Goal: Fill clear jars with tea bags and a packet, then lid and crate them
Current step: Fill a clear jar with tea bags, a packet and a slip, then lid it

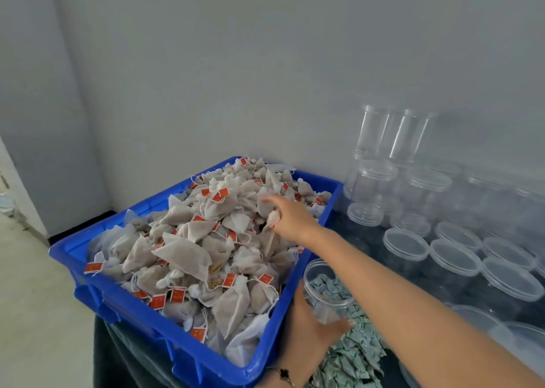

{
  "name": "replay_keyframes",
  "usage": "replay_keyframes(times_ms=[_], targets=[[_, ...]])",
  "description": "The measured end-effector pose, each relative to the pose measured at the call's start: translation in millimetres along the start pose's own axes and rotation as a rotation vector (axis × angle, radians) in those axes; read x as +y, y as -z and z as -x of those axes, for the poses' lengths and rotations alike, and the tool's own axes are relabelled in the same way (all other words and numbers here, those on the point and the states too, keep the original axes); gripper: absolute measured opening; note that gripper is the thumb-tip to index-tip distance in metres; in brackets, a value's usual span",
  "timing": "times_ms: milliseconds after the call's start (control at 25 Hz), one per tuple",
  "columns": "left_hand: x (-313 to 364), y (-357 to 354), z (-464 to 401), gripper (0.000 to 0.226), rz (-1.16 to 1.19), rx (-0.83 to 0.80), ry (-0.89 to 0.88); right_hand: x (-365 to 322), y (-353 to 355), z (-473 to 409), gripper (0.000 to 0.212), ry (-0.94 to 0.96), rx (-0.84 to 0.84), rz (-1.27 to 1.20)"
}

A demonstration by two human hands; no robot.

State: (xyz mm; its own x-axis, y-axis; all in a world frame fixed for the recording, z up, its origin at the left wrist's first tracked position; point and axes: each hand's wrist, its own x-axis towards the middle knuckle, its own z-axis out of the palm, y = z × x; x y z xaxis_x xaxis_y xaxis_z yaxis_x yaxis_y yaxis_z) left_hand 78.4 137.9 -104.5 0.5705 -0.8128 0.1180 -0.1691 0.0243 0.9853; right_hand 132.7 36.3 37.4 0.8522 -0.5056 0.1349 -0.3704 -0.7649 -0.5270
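Nearest, at 6 o'clock, the left hand (317, 327) grips an open jar (326, 291), its fingers (343, 324) curled round the lower wall; a dark bracelet (283, 374) sits on the wrist. The jar stands upright on the desk (442, 296), just beside the crate's right wall, and holds green-white packets. More packets (351, 361) lie in a loose heap on the desk against the jar's base, at 5 o'clock.

The blue crate (124, 237) fills the 8 o'clock side, heaped with tea bags (188, 258) bearing red tags.

Further off, the right hand (287, 215) reaches over the heap at the crate's 2 o'clock corner, forearm crossing above the jar. Its fingers are curled onto a tea bag (272, 218) pinched under the palm, index finger stretched forward over the pile.

At 3 o'clock, lidded jars (454, 256) stand in rows on the desk. Behind them, at 1 o'clock, more clear jars (376, 181) are stacked against the grey wall (265, 63).
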Motion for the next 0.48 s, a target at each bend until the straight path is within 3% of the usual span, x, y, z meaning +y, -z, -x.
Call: replay_keyframes(times_ms=[80,160,280,360,480], targets=[[2.6,-2.0,-0.7,0.086,0.013,0.038,0.026,10.8,28.0,15.9,0.022,-0.008,0.067,-0.029],[0.7,-10.2,-7.2,0.079,0.054,0.082,0.081,23.6,53.0,35.7,0.020,-0.022,0.092,-0.027],[13.4,-18.9,-21.5,0.097,0.034,0.137,0.087,42.5,72.5,69.0,0.010,-0.028,-0.226,0.135],[16.0,-26.9,-26.0,0.095,-0.103,0.108,0.064,52.0,65.9,78.3,0.018,-0.054,-0.350,0.161],[4.9,-26.4,-25.4,0.104,-0.077,0.135,0.071,52.0,53.1,50.7,0.024,-0.038,-0.111,0.091]])
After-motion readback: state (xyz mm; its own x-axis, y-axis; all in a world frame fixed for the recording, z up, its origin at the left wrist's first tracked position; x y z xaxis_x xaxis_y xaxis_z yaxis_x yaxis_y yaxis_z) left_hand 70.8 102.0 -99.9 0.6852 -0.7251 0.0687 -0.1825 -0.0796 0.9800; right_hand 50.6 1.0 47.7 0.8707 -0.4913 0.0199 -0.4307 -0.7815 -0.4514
